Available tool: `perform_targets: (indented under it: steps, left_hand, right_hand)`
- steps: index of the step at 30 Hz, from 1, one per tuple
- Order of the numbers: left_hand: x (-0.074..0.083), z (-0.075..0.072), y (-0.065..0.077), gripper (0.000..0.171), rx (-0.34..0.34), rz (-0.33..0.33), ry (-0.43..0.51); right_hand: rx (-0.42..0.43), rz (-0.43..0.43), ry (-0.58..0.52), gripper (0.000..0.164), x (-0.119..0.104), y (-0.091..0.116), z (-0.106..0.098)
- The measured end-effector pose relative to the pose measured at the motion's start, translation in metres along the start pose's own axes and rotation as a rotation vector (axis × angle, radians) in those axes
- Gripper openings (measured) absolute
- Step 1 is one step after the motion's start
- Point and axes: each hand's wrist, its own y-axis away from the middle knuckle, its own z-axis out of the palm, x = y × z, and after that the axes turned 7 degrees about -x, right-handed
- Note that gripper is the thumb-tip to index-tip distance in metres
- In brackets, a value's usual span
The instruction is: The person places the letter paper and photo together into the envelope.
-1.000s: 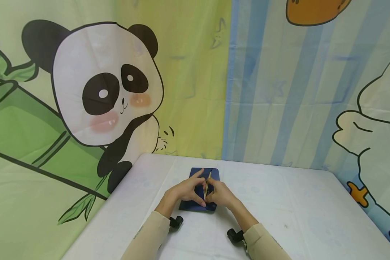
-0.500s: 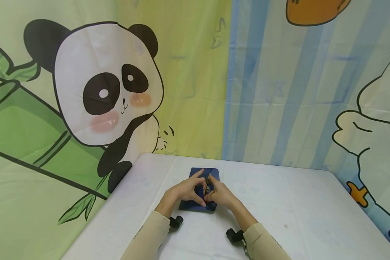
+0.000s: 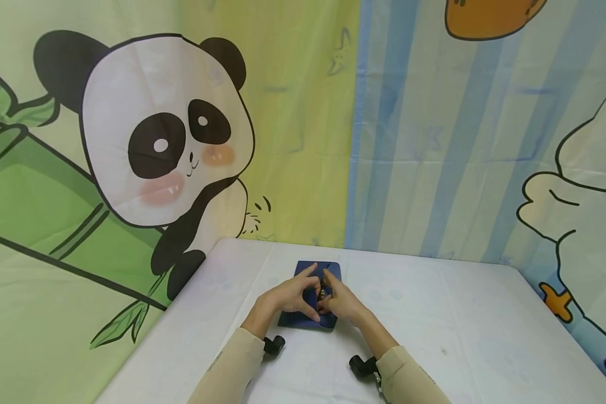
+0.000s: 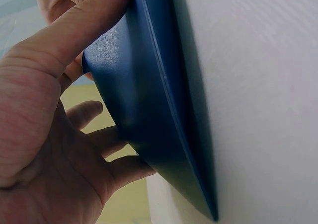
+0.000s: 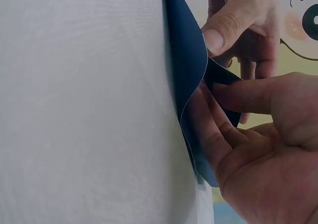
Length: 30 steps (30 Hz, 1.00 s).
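Observation:
A dark blue booklet-like cover (image 3: pixel 293 318) lies on the white table, with its raised, curved sheet (image 5: pixel 191 50) plain in the right wrist view. My left hand (image 3: pixel 293 294) grips the cover from the left, thumb on its face and other fingers behind, as the left wrist view shows. From the right, my right hand (image 3: pixel 345 300) pinches at its middle. There, the right fingers (image 5: pixel 211 127) reach into the fold and the thumb lies on a dark blue flap (image 5: pixel 223 75). Small gold-coloured details (image 3: pixel 323 293) show between the hands. What lies inside the fold is hidden.
The white-covered table (image 3: pixel 434 325) stretches widely to the right. Behind it hangs a printed curtain (image 3: pixel 303 140) with a panda. Black wrist-camera mounts (image 3: pixel 362 367) sit below both sleeves, close over the cloth.
The pale strip between the hands has narrowed and dropped from sight, and gold-coloured details have come into view. My right wrist has shifted slightly left; the left hand has stayed in place.

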Motion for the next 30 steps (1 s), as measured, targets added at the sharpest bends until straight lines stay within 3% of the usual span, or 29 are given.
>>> perform_targets:
  steps: [8,12,20,24,30]
  left_hand:
    - [-0.003,0.002,-0.001,0.051,-0.018,-0.016,0.002]
    - [-0.003,0.004,-0.001,0.051,-0.042,-0.049,0.003]
    - [-0.003,0.008,-0.001,0.055,-0.076,-0.127,-0.122]
    - [-0.006,0.008,-0.003,0.051,-0.058,-0.076,-0.185]
    - [-0.006,0.005,-0.008,0.053,0.021,0.072,-0.131]
  right_hand:
    - [0.006,-0.013,-0.056,0.086,0.002,0.0,-0.004]
    - [0.068,-0.032,-0.056,0.082,0.007,0.001,-0.019]
    - [0.172,0.017,-0.001,0.07,0.004,0.01,-0.038]
    - [0.211,0.048,0.105,0.066,-0.001,0.014,-0.041]
    - [0.328,-0.015,0.323,0.061,-0.008,0.02,-0.049]
